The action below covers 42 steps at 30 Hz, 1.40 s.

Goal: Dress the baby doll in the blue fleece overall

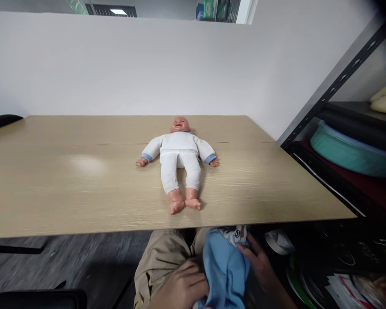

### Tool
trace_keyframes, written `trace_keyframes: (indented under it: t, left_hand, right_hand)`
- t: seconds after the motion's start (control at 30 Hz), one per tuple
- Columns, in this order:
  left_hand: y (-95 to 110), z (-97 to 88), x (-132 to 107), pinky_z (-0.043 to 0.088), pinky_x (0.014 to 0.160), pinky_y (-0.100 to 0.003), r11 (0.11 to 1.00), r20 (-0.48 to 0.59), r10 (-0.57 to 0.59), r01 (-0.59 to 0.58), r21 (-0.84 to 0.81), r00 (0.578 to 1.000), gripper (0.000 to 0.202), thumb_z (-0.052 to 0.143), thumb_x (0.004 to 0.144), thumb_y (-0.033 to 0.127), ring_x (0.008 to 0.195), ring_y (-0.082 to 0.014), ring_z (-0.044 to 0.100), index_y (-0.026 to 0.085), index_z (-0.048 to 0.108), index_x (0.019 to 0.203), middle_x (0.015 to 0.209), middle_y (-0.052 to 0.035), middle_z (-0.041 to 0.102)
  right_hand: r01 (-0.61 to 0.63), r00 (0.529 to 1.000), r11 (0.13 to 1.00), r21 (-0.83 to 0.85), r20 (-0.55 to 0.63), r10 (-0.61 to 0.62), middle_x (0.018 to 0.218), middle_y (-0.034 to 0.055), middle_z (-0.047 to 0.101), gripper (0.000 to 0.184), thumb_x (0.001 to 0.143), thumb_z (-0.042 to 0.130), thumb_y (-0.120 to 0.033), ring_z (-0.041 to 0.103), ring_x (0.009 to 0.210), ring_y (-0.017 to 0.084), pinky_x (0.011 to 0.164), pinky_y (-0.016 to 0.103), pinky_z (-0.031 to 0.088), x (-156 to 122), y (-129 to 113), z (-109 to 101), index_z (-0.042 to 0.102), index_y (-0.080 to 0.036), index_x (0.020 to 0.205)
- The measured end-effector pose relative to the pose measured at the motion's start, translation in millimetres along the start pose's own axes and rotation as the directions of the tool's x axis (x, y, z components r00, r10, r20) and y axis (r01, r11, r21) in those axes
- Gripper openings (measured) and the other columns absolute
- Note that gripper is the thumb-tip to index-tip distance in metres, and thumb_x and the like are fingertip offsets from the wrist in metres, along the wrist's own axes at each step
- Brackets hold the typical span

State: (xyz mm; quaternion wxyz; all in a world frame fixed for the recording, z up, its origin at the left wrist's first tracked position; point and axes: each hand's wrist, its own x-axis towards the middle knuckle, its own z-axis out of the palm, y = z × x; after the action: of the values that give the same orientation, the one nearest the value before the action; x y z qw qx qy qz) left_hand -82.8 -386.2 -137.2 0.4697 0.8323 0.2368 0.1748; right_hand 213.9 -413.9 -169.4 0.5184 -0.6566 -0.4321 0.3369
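A blue cloth garment (pixel 227 268) with a printed white part at its far end lies over my lap, below the table's front edge. My left hand (pixel 188 283) is curled at the garment's near left side, fingers bent onto the cloth. At the far right end, my right hand (pixel 260 264) holds the printed part between thumb and fingers. On the table lies a baby doll (pixel 180 148) on its back, arms spread, feet toward me. It wears a white top and trousers with blue cuffs, and its feet are bare.
The wooden table (pixel 83 189) spans the view before a white wall (pixel 131 64). At right, a metal shelf post (pixel 334 86) rises beside a green basin (pixel 354 150). Lower right holds a white roll (pixel 279 242) and assorted packages. A black chair (pixel 38 299) stands lower left.
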Motion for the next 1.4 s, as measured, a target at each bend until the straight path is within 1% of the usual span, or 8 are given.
trace_keyframes:
  t: [0.07,0.17,0.33,0.6,0.8,1.0,1.2,1.4]
  left_hand:
    - [8.5,-10.8,-4.6,0.054,0.096,-0.043,0.979,-0.105,0.201,-0.202,0.003,0.974,0.061,0.034,0.105,0.081,0.096,-0.0277,0.070,0.032,0.068,0.117,0.104,-0.0077,0.078]
    - [30.6,-40.8,-2.1,0.055,0.103,-0.043,0.977,-0.301,0.163,-0.195,-0.082,0.940,0.037,0.062,0.106,0.059,0.117,-0.0291,0.069,0.040,0.058,0.137,0.131,-0.0074,0.072]
    - [74.9,-111.4,35.4,0.033,0.132,-0.056,0.978,-0.289,0.088,-0.138,-0.156,0.953,0.072,0.075,0.100,0.045,0.160,-0.0366,0.039,0.041,0.041,0.162,0.170,-0.0098,0.045]
    - [97.0,-206.9,107.6,0.046,0.077,-0.029,0.822,-0.123,0.338,-0.357,-0.444,0.933,0.082,0.082,0.086,0.072,0.086,-0.0188,0.054,0.028,0.061,0.152,0.097,-0.0030,0.059]
    - [102.8,-259.7,142.5,0.047,0.071,-0.026,0.885,-0.087,0.304,-0.315,-0.343,0.949,0.076,0.077,0.101,0.043,0.074,-0.0146,0.054,0.030,0.042,0.167,0.085,0.0021,0.058]
    - [88.8,-291.2,160.5,0.048,0.075,-0.029,0.952,-0.119,0.303,-0.307,-0.011,0.945,0.017,0.075,0.102,0.036,0.076,-0.0153,0.058,0.019,0.074,0.100,0.080,-0.0001,0.063]
    - [75.8,-306.4,179.9,0.048,0.118,-0.045,0.963,-0.046,0.268,-0.266,0.036,0.962,0.051,0.077,0.099,0.041,0.140,-0.0314,0.059,0.027,0.061,0.146,0.150,-0.0100,0.063]
    - [70.2,-319.8,205.0,0.054,0.078,-0.030,0.940,-0.107,0.295,-0.309,-0.145,0.949,0.032,0.083,0.093,0.048,0.087,-0.0194,0.068,0.019,0.070,0.101,0.095,-0.0039,0.070]
  right_hand:
    - [-0.047,0.998,0.998,0.051,0.043,0.045,0.113,0.0162,0.086,0.052,0.089,0.078,-0.055,0.082,0.111,0.043,0.091,0.055,0.068,-12.5,-20.3,-2.3,0.080,-0.028,0.133]
    - [0.062,0.981,0.988,0.141,0.173,-0.086,0.130,0.0114,0.083,0.060,0.088,0.079,-0.046,0.079,0.120,0.042,0.093,0.057,0.068,-21.4,-58.3,-7.0,0.071,-0.042,0.147]
    - [0.431,0.776,0.872,0.231,0.398,-0.489,0.121,0.0060,0.085,0.060,0.090,0.078,-0.027,0.085,0.102,0.035,0.080,0.044,0.073,3.8,-148.2,0.2,0.070,-0.047,0.145]
    - [0.479,0.737,0.793,0.377,0.318,-0.596,0.118,0.0051,0.084,0.038,0.095,0.082,-0.031,0.083,0.100,0.029,0.085,0.039,0.071,79.5,-220.1,20.5,0.076,-0.037,0.131]
    - [0.337,0.708,0.824,0.456,0.454,-0.541,0.105,0.0022,0.080,0.039,0.090,0.089,-0.038,0.077,0.095,0.024,0.083,0.033,0.066,144.6,-244.6,38.1,0.073,-0.033,0.125]
    - [0.404,0.598,0.783,0.474,0.510,-0.618,0.097,-0.0029,0.064,0.021,0.086,0.086,-0.022,0.061,0.085,0.016,0.078,0.028,0.052,191.6,-265.5,54.0,0.067,-0.026,0.093]
    - [0.413,0.584,0.825,0.386,0.582,-0.566,0.103,-0.0002,0.068,0.017,0.088,0.082,-0.024,0.064,0.091,0.020,0.080,0.032,0.052,220.7,-277.0,53.7,0.068,-0.025,0.099]
    - [0.442,0.496,0.740,0.507,0.549,-0.673,0.085,0.0001,0.062,0.028,0.093,0.083,-0.030,0.058,0.079,0.020,0.069,0.032,0.048,238.8,-308.7,64.1,0.057,-0.026,0.083]
